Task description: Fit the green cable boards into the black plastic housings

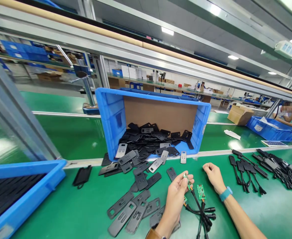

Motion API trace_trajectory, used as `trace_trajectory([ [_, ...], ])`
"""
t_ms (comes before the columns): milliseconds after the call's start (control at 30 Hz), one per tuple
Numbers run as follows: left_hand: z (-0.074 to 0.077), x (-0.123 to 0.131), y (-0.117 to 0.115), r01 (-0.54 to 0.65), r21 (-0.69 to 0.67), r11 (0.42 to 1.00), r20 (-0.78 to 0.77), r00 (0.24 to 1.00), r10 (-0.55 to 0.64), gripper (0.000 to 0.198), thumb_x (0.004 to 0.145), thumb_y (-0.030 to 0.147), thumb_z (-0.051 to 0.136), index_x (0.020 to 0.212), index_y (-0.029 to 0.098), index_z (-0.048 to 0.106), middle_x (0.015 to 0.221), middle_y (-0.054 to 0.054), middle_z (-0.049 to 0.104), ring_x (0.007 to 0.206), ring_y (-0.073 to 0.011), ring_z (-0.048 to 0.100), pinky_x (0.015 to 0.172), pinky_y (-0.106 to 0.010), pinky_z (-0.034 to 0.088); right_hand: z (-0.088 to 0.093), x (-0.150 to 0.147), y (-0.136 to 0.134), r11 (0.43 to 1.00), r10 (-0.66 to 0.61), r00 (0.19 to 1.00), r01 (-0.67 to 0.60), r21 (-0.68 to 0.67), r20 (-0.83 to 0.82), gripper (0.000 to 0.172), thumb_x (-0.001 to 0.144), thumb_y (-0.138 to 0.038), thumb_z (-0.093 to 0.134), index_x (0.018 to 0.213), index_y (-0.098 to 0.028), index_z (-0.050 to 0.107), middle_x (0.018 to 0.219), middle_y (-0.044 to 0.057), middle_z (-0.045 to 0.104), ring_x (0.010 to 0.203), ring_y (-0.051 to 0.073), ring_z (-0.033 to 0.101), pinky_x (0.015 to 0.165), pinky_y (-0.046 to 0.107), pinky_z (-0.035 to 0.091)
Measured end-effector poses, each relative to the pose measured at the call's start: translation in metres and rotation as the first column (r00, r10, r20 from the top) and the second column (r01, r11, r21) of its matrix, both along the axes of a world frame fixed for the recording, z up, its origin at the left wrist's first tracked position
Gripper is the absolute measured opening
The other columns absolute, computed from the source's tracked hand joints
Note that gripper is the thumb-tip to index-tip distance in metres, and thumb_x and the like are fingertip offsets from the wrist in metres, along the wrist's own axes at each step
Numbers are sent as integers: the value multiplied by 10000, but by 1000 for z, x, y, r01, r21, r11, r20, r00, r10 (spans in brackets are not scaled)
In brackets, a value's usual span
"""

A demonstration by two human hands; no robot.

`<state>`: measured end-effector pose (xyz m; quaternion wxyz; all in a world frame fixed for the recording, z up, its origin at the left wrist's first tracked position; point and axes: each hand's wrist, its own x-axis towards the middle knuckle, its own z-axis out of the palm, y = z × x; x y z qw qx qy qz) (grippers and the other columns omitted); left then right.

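"What do I have?"

"My left hand (176, 192) pinches a green circuit board (189, 183) between thumb and fingers, its black cable (195, 197) trailing rightward. My right hand (214, 178), to its right, curls loosely; I can't tell whether it's empty."

"Handling?"

"Likely light, stiff, fragile: I'd grip the edges, sparing the cable."

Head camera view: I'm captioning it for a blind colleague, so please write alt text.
A left hand holds a green circuit board over a green workbench; the right hand, fingers curled, is nearby. Beyond, flat dark pieces lie in and before a tipped blue bin.
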<state>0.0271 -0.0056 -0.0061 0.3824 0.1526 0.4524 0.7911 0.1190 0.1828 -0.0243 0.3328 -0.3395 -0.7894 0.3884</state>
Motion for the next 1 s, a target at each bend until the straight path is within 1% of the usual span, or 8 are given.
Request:
trace_trajectory([
  [133, -3, 0, 1, -12, 21, 1000, 34, 999, 11, 602, 672, 516, 822, 1123, 138, 699, 1091, -181, 720, 956, -265, 694, 847, -382, 552, -7, -27, 18, 997, -39, 996, 33, 69, 80, 258, 797, -385, 496, 727, -174, 627, 809, 80, 681, 802, 236, 618, 753, 321, 472],
  [300, -10, -4, 5, -26, 35, 999, 68, 997, 24, 625, 615, 529, 854, 1082, 139, 708, 1071, -163, 713, 928, -266, 702, 839, -383, 558, 0, -63, 27, 988, -107, 982, 87, 125, 157, 212, 736, -328, 567, 566, -211, 516, 671, 48, 625, 823, 249, 601, 767, 322, 465],
  [400, -10, -5, 4, -28, 63, 998, 96, 995, 22, 598, 641, 507, 849, 1089, 140, 701, 1045, -140, 705, 922, -255, 701, 835, -372, 560, 2, -64, 30, 985, -153, 976, 138, 102, 157, 163, 714, -334, 615, 670, -195, 541, 728, 58, 629, 788, 238, 595, 721, 314, 466],
  [500, -5, -5, 2, -19, 102, 995, 140, 990, 5, 532, 707, 463, 821, 1105, 139, 680, 1000, -116, 697, 937, -242, 694, 872, -377, 549, 2, -48, 25, 991, -132, 983, 128, 37, 131, 269, 791, -418, 571, 857, -157, 571, 763, 66, 637, 685, 209, 589, 618, 292, 464],
  [633, 1, -8, 0, -37, 138, 990, 199, 980, 9, 457, 733, 401, 819, 1077, 142, 663, 981, -97, 683, 980, -239, 680, 932, -395, 530, 5, -18, -8, 999, -28, 998, 29, -19, 58, 405, 905, -535, 459, 950, -151, 580, 834, 75, 656, 731, 197, 601, 646, 289, 485],
  [700, 2, -10, -1, -51, 145, 988, 201, 979, 21, 426, 742, 376, 817, 1062, 143, 658, 996, -93, 677, 990, -232, 674, 950, -396, 522, 12, -7, -32, 996, 91, 996, -90, -2, 22, 387, 918, -537, 485, 943, -166, 594, 846, 64, 656, 759, 196, 597, 688, 295, 485],
  [833, 3, -14, -2, -67, 151, 986, 182, 983, 39, 393, 760, 345, 805, 1059, 146, 645, 1013, -87, 672, 982, -207, 666, 960, -376, 513, 29, 1, -74, 912, 378, 924, -383, 149, 61, 246, 858, -393, 666, 990, -199, 589, 839, 21, 635, 766, 185, 584, 726, 293, 463],
  [1000, 5, -19, -3, -88, 126, 988, 124, 990, 72, 381, 757, 355, 803, 1038, 146, 654, 952, -70, 667, 933, -196, 661, 937, -383, 519, 33, 4, -90, 862, 377, 912, -410, 298, 163, 38, 942, -252, 572, 956, -221, 558, 773, 5, 605, 702, 182, 563, 656, 295, 429],
])
